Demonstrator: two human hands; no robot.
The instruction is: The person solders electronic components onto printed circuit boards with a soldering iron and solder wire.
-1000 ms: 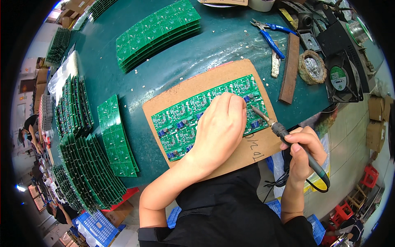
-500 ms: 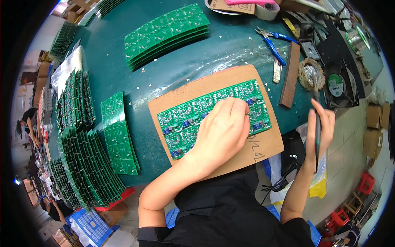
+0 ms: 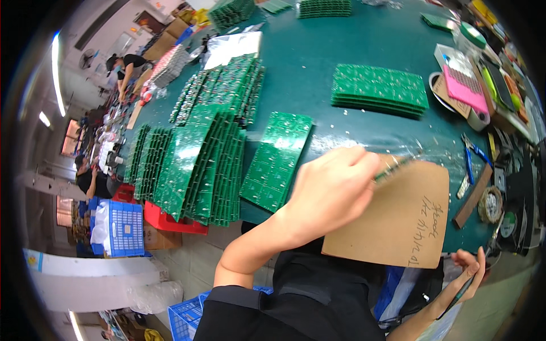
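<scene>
My left hand (image 3: 338,184) is closed on a green circuit board panel (image 3: 393,169), which is tilted up, nearly edge-on and blurred; most of it is hidden. Beneath it lies a brown fibreboard sheet (image 3: 392,221) with handwriting at its right side. My right hand (image 3: 469,275) holds a soldering iron (image 3: 459,291) like a pen, low at the right, beside the table edge. Left of my left hand, a few flat green circuit board panels (image 3: 276,162) lie on the table. Beyond them, several panels (image 3: 199,165) stand on edge in leaning rows.
A stack of green panels (image 3: 380,88) sits on the far part of the green table (image 3: 307,62). At the right are blue-handled pliers (image 3: 470,162), a brown bar (image 3: 473,196) and a round tip cleaner (image 3: 489,204). A blue crate (image 3: 125,227) stands at the left.
The panel has come up off the fibreboard in my left hand and turned on edge. My view has swung left. The soldering iron stays in my right hand.
</scene>
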